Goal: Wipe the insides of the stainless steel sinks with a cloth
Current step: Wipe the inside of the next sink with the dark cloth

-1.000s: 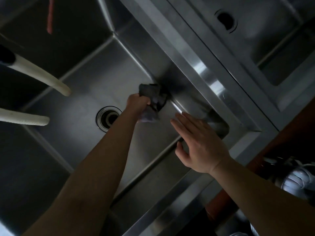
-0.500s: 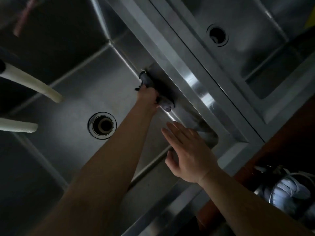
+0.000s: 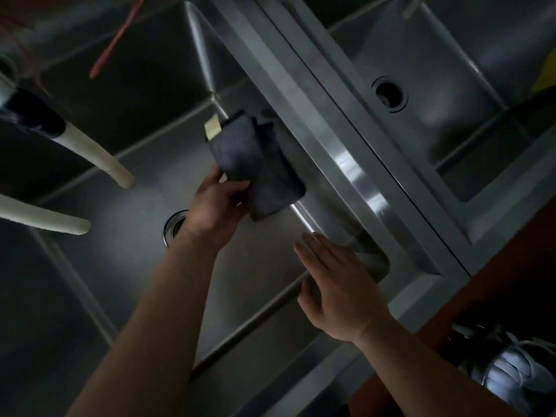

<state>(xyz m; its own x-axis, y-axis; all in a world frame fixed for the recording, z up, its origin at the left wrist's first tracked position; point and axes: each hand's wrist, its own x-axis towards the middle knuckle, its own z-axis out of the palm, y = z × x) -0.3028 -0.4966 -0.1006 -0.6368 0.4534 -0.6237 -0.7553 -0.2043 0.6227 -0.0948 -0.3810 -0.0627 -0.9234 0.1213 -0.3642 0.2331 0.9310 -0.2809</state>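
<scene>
The near sink (image 3: pixel 126 182) fills most of the view, a deep steel basin in dim light. Its right wall rises to a bright steel rim (image 3: pixel 340 164) that divides it from a second sink (image 3: pixel 445 94), whose round drain (image 3: pixel 389 94) shows in its floor. In the near sink, a drain (image 3: pixel 173 228) is partly hidden behind the left wrist. Two pale hoses (image 3: pixel 99 158) reach in from the left, their ends hanging free above the sink floor. A red cord (image 3: pixel 120 40) hangs near the back wall.

The left hand (image 3: pixel 216 206) reaches deep into the near sink and grips the lower edge of a dark grey cloth (image 3: pixel 255 164), thumb over its front. The cloth is folded, with a small pale tag at its upper corner, and it lies close against the right wall just below the rim; actual contact cannot be judged. The right hand (image 3: pixel 340 284) is empty and flat, fingers straight and together, held over the near right corner of the sink, apart from the cloth. A pale shoe (image 3: pixel 505 374) shows at lower right.
</scene>
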